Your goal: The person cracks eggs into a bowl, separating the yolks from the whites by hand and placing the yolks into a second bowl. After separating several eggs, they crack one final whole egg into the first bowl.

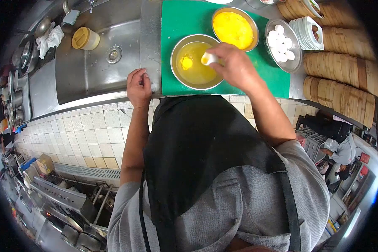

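My right hand (pixel 235 67) is closed around an eggshell (pixel 209 59), tilted over a steel bowl (pixel 175 75). Inside that bowl lie clear egg white and a yellow yolk (pixel 186 63). Behind it on the green cutting board (pixel 185 17) stands a second bowl full of yolks (pixel 235 30). To the right, a metal bowl (pixel 296 63) holds several whole white eggs (pixel 280 43). My left hand (pixel 139 87) rests by the sink's front right edge, its fingers curled in; what they hold, if anything, is hidden.
A steel sink (pixel 84 80) with a yellow-lidded tub (pixel 85 38) lies at left. White plates (pixel 303 33) and bamboo steamers (pixel 336 67) are stacked at right. Stove equipment (pixel 59 193) stands behind me at left. Another person (pixel 342 145) is at the far right.
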A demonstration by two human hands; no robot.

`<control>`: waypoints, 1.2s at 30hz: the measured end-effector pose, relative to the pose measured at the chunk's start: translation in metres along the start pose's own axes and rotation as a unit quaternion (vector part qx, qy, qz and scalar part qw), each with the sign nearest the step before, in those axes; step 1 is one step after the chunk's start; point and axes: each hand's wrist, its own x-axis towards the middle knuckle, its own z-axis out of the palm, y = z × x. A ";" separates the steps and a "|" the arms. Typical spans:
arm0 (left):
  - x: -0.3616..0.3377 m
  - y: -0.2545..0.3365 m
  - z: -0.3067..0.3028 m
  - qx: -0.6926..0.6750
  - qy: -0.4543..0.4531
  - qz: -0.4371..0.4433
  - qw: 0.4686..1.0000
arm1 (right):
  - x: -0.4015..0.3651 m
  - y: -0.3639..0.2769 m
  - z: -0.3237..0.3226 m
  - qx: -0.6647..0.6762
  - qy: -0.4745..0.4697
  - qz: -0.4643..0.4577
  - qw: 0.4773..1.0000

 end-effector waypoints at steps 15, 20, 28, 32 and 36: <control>0.000 0.000 -0.002 0.010 0.004 0.015 1.000 | 0.006 -0.010 0.036 -0.082 -0.057 -0.015 0.995; 0.000 0.001 -0.001 -0.002 0.003 -0.004 1.000 | 0.007 -0.006 0.042 -0.068 -0.048 -0.023 0.996; 0.000 0.000 -0.001 0.012 0.002 0.001 1.000 | 0.007 -0.004 0.046 -0.044 -0.049 -0.018 0.998; 0.000 -0.004 0.000 0.006 0.008 0.020 1.000 | 0.007 -0.003 0.047 -0.052 -0.036 -0.040 0.997; 0.000 -0.001 -0.001 0.005 0.005 0.015 1.000 | 0.007 -0.002 0.050 -0.053 -0.036 -0.040 0.997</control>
